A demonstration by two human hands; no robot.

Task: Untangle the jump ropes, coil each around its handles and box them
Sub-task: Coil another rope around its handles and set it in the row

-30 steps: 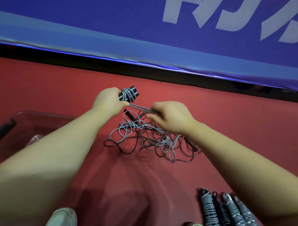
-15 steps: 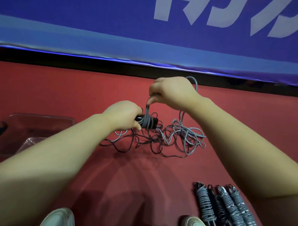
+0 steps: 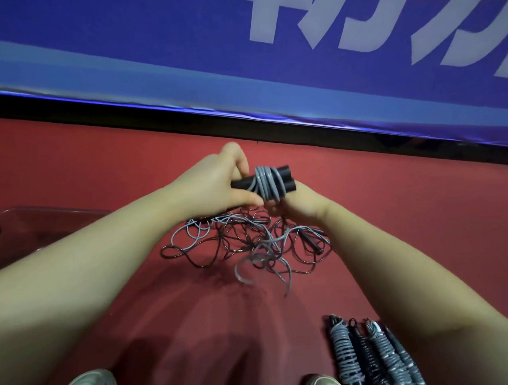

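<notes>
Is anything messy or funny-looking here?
Yes. The loose ropes on the red floor lie in one tangled heap of grey and dark loops, unlike the wound ropes lined up neatly at lower right.

Tangle (image 3: 249, 245) right of box (image 3: 58, 208), behind coiled ropes (image 3: 370, 359)

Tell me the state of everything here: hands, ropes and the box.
Grey rope: few turns wound, rest loose.
Handles: paired, partly wrapped.
Left hand: grips the handles.
Right hand: pinches the grey rope under them.
Tangled pile: knotted on the floor.
Coiled ropes: four, finished, side by side.
Box: clear, contents unclear.
</notes>
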